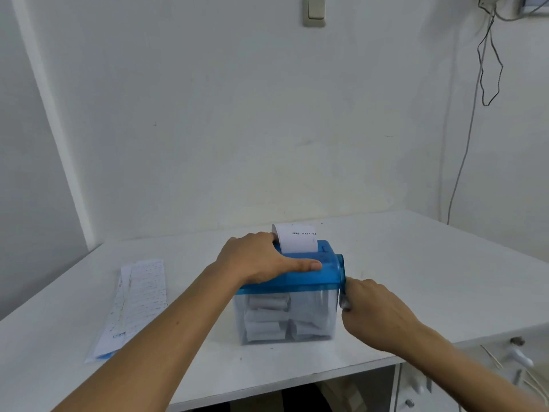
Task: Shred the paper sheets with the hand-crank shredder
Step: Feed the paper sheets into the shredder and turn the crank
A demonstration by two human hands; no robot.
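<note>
White laminate covers the desk [297, 370], whose near edge runs across the lower frame and drops off on the right to a white drawer unit [463, 379] with round knobs. Bare desk lies open in front of the shredder and to its right, and more open surface stretches behind it to the wall.

Nearest the camera, two bare forearms reach in from below. The right hand [377, 313] sits at the right side of the small hand-crank shredder [291, 292], its fingers [346, 304] clenched on the blurred crank handle [343, 283] just below the blue round hub. The left hand [261, 260] lies palm-down on the translucent blue plastic lid [323, 275], fingers spread flat and pressing rather than gripping, thumb extended to the right along the lid's front edge.

Under the lid, the clear plastic bin [312, 316] stands upright near the middle of the desk, holding curled white paper strips [267, 316]. The shredder's long axis runs left to right, with the crank on its right end.

A white printed paper sheet [297, 239] stands up out of the slot in the lid, its top curling back toward the wall, just beside the left hand's fingertips.

To the left, well apart from the shredder, long narrow printed paper sheets [136, 298] lie flat in a stack, their long axis running near to far.

Beyond, a plain white wall [208, 129] carries a light switch [314, 10], and dark cables [487, 69] hang in the right corner.
</note>
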